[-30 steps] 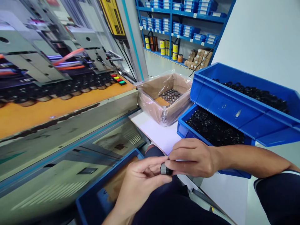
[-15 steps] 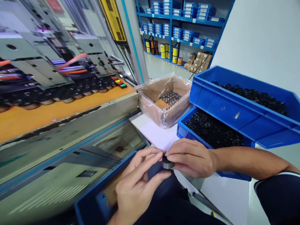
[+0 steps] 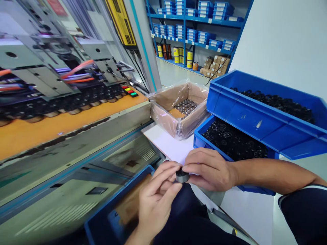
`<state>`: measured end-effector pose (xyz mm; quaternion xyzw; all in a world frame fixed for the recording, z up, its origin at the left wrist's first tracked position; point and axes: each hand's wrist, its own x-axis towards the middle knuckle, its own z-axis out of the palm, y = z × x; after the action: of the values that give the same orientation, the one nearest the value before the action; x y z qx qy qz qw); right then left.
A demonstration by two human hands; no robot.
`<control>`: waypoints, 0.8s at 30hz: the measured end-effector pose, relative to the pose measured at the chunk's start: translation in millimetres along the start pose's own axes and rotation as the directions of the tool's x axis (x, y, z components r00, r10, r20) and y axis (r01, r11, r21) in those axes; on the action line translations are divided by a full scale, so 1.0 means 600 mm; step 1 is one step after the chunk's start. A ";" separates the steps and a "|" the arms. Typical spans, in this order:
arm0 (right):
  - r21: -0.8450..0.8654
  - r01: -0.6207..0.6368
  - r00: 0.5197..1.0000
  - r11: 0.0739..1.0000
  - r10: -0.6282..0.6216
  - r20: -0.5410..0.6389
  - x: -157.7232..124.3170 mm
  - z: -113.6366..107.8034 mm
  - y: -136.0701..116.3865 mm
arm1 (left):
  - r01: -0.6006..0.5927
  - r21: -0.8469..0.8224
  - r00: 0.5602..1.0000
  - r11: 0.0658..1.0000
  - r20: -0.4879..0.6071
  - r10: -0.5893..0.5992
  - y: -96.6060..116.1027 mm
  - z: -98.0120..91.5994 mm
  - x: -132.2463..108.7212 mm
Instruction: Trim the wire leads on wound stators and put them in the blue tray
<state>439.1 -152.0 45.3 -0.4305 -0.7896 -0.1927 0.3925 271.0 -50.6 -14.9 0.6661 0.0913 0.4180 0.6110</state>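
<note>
Grey-and-black round part point(image 3: 182, 178) sits this side of the carton point(image 3: 164, 119), pinched in the half-curled right hand point(image 3: 213, 170). Left hand's point(image 3: 157, 194) thumb just closed in too, so I reckon it's steadier.

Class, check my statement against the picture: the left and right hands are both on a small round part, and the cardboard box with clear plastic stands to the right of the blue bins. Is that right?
Not quite: the box's side is wrong. The head view shows the cardboard box left of the blue bins. The left hand and right hand are indeed both on a small round part.
</note>
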 end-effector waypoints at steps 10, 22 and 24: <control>0.069 -0.075 0.996 0.995 0.078 -0.036 -0.004 0.002 0.013 | 0.413 -0.514 0.904 0.752 0.127 -0.409 -0.004 0.034 0.016; 0.038 -0.040 0.997 0.999 0.042 -0.059 -0.008 0.006 0.008 | -0.271 0.221 0.962 0.937 0.081 0.259 -0.004 0.000 0.024; -0.017 -0.017 0.999 1.000 0.017 -0.036 -0.007 0.005 0.010 | -0.104 0.076 0.994 0.992 0.036 0.101 -0.003 0.009 0.024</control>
<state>444.2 -149.3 40.0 -0.4371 -0.7770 -0.2039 0.4046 284.4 -45.3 -9.4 0.6998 0.0635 0.4342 0.5637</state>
